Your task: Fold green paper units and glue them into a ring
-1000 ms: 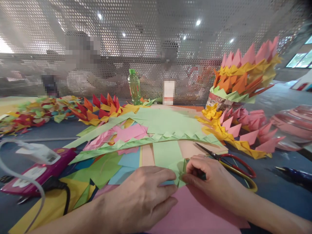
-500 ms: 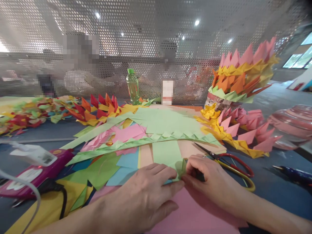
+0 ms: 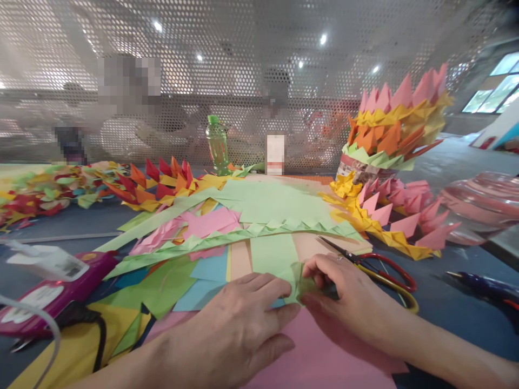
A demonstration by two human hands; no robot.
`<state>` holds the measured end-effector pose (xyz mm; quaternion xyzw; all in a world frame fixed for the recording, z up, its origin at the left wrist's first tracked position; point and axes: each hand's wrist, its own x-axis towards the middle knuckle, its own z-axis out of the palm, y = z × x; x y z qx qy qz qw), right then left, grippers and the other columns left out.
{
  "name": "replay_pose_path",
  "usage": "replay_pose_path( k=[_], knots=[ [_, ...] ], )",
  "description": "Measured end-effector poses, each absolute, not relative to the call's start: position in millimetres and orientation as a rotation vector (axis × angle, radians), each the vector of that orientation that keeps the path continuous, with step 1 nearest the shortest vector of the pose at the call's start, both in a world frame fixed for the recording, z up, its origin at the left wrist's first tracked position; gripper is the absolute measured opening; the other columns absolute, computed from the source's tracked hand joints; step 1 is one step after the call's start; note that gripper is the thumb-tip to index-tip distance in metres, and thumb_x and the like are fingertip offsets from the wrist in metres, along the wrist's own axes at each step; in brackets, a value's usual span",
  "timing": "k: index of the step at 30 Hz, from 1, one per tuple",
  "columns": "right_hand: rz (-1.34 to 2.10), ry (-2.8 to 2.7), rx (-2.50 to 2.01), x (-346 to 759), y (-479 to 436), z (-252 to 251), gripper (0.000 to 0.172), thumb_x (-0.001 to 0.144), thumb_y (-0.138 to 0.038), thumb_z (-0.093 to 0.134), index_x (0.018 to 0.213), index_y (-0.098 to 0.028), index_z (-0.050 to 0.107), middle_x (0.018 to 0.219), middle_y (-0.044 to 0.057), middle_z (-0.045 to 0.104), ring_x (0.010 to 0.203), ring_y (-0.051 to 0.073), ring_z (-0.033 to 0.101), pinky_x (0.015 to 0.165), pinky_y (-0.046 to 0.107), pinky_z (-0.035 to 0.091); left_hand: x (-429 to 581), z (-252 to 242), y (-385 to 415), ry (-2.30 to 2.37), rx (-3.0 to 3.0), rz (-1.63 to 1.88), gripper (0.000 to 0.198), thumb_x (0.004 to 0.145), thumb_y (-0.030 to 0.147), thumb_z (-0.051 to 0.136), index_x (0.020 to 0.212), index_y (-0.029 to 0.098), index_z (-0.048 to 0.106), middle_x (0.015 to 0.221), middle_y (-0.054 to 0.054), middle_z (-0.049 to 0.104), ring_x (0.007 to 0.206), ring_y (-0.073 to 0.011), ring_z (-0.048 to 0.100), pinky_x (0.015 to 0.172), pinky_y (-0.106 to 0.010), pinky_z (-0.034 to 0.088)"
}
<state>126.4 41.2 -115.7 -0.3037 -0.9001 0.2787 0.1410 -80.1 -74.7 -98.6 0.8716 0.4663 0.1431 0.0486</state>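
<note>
Between my hands is a light green paper strip [image 3: 294, 281], partly folded up and partly hidden by fingers. My left hand [image 3: 247, 319] is closed on its left end, fingertips pressing the paper. My right hand [image 3: 338, 292] pinches the folded right part with thumb and fingers. Beneath both hands lies a pink paper sheet [image 3: 324, 351]. A pair of scissors [image 3: 377, 270] with red and yellow handles rests just beyond my right hand. Behind my fingers, a pale green sheet [image 3: 274, 251] and a zigzag folded green strip [image 3: 263, 231] lie across other papers.
At left are a purple power strip [image 3: 77, 286] and a white charger [image 3: 46, 259]. A green bottle [image 3: 218, 146] stands by the perforated screen. Right of centre rises a tiered folded-paper piece [image 3: 397, 124]. A pen [image 3: 478, 286] and a clear pink container [image 3: 482, 205] sit farther right.
My right fingers have shifted slightly on the folded green strip, and more of its upright fold shows. My left hand keeps its hold. The whole view has drifted a little.
</note>
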Motion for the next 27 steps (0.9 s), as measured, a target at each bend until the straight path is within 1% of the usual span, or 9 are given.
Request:
replay_pose_path(
  k=[4,9,12,14,16,18,20,24,27],
  knots=[
    [0.842,-2.609,-0.887,128.2,43.8,-112.5,0.015,0.085,-0.016,0.065,0.094,-0.024,0.056,0.082,-0.004,0.057,0.077,0.016,0.054,0.069,0.028,0.039,-79.3,-98.8,-75.4,1.414,2.661,0.449,0.022,0.098,0.034,0.055,0.110,0.019,0.065,0.107,-0.006,0.062,0.098,-0.0250,0.061,0.087,-0.042,0.055],
    [0.890,-2.629,-0.828,130.4,46.2,-111.3,0.019,0.086,-0.010,0.061,0.097,-0.025,0.058,0.085,-0.003,0.059,0.081,0.017,0.056,0.072,0.028,0.042,-81.1,-100.2,-77.7,1.429,2.736,0.550,0.028,0.102,0.034,0.044,0.108,0.019,0.067,0.111,-0.008,0.063,0.096,-0.0232,0.063,0.085,-0.038,0.055],
    [0.892,-2.634,-0.687,132.3,48.0,-114.2,0.028,0.086,-0.003,0.058,0.102,-0.026,0.061,0.098,-0.001,0.064,0.094,0.018,0.058,0.084,0.030,0.044,-83.2,-102.2,-78.3,1.419,2.763,0.592,0.030,0.103,0.033,0.043,0.105,0.018,0.069,0.110,-0.008,0.064,0.093,-0.0221,0.064,0.082,-0.037,0.055],
    [0.882,-2.646,-0.585,133.4,49.6,-115.7,0.034,0.086,-0.001,0.056,0.108,-0.026,0.062,0.109,0.001,0.064,0.105,0.019,0.057,0.093,0.032,0.043,-84.5,-103.1,-78.7,1.413,2.771,0.623,0.031,0.103,0.034,0.043,0.103,0.018,0.070,0.109,-0.008,0.065,0.092,-0.0217,0.065,0.081,-0.036,0.056],
    [0.864,-2.665,-0.528,133.7,51.1,-115.6,0.038,0.086,0.000,0.055,0.112,-0.027,0.062,0.113,0.002,0.063,0.109,0.019,0.056,0.096,0.033,0.042,-85.5,-103.3,-79.2,1.409,2.776,0.634,0.033,0.103,0.034,0.042,0.101,0.017,0.070,0.109,-0.008,0.065,0.092,-0.0216,0.066,0.079,-0.035,0.056],
    [0.849,-2.682,-0.495,132.9,51.8,-113.6,0.040,0.086,0.002,0.054,0.113,-0.026,0.063,0.112,0.001,0.063,0.108,0.018,0.056,0.096,0.031,0.042,-85.8,-103.4,-79.9,1.412,2.778,0.626,0.033,0.103,0.035,0.042,0.101,0.017,0.070,0.110,-0.008,0.066,0.092,-0.0218,0.067,0.079,-0.035,0.056],
    [0.845,-2.696,-0.477,131.0,51.5,-110.8,0.038,0.085,0.002,0.055,0.110,-0.025,0.063,0.107,0.001,0.063,0.104,0.017,0.057,0.093,0.030,0.042,-85.7,-104.0,-80.3,1.412,2.779,0.617,0.032,0.103,0.035,0.043,0.102,0.018,0.070,0.112,-0.008,0.065,0.093,-0.0219,0.067,0.079,-0.035,0.056],
    [0.853,-2.687,-0.471,126.9,48.3,-107.7,0.021,0.087,-0.004,0.060,0.098,-0.022,0.061,0.098,-0.001,0.063,0.095,0.016,0.057,0.087,0.029,0.042,-85.7,-106.8,-79.6,1.407,2.794,0.659,0.032,0.104,0.034,0.042,0.104,0.018,0.069,0.112,-0.009,0.065,0.093,-0.0211,0.067,0.080,-0.033,0.056],
    [0.855,-2.666,-0.509,125.3,46.4,-109.0,0.019,0.085,-0.003,0.061,0.091,-0.022,0.059,0.095,-0.001,0.063,0.092,0.016,0.056,0.084,0.028,0.042,-86.2,-108.2,-78.7,1.394,2.807,0.681,0.028,0.103,0.032,0.045,0.105,0.017,0.069,0.110,-0.009,0.067,0.093,-0.0207,0.067,0.081,-0.032,0.056]
  ],
)
